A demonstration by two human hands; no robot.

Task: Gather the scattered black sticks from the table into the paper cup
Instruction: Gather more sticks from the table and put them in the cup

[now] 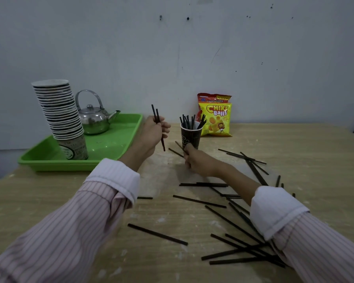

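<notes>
wood table [294, 144], sticks [157, 234], cup [190, 137], tray [110, 144], snack bags [216, 121]

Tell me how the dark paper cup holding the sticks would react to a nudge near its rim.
The paper cup probably tips easily: it looks light, and its black sticks rise well above the rim. It would likely slide on the table. The right hand beside its base might steady it.

The person wears a long-sleeved shirt of pale pink cloth with thin dark vertical stripes, seen on 2 arms. Each sleeve ends in a wide plain white cuff, turned back above the wrist, with a line of stitching along its edge. The left hand [151, 132] and right hand [200, 162] are bare, without rings or a watch.
</notes>
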